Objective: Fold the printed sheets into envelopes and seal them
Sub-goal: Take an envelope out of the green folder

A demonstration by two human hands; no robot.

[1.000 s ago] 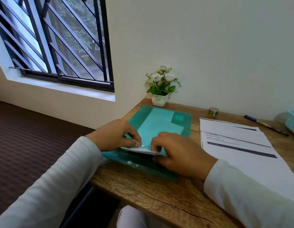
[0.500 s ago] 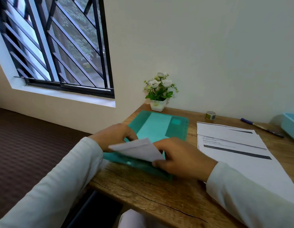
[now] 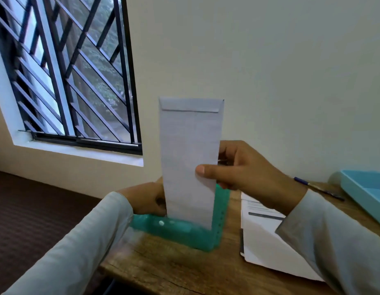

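Above translucent green plastic folder (image 3: 180,232) on wooden counter (image 3: 163,270), holds long white paper envelope (image 3: 189,143) upright: left hand (image 3: 145,199) at its lower edge, fingers hidden, grip unclear; right hand (image 3: 248,173) pinching mid-height. Probably light, limp, easily creased; best gripped gently along the side edges.

Worn: long-sleeved top, pale grey-white, soft fabric. The left sleeve (image 3: 74,248) fills the lower left of frame, the right sleeve (image 3: 338,241) the lower right. Plain cuffs end at the wrists. The left hand (image 3: 146,199) and right hand (image 3: 248,173) are bare.
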